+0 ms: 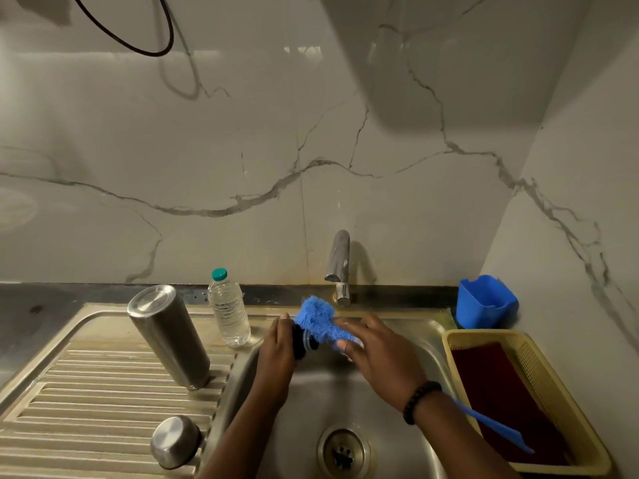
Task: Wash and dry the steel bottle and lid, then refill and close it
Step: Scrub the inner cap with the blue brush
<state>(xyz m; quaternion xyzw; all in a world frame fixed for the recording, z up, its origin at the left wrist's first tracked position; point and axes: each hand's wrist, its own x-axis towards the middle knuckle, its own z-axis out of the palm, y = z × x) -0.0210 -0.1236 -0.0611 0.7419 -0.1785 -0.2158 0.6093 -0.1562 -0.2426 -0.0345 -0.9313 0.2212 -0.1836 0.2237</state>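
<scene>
My left hand (276, 344) gripped the dark lid (301, 343) over the sink (408, 326); my right hand (380, 350) held the blue brush (320, 319) on it. I judged short strokes into the threads best. I counted one steel bottle (169, 337) inverted on the drainboard, one steel cup (176, 441), one plastic bottle (229, 309).
</scene>
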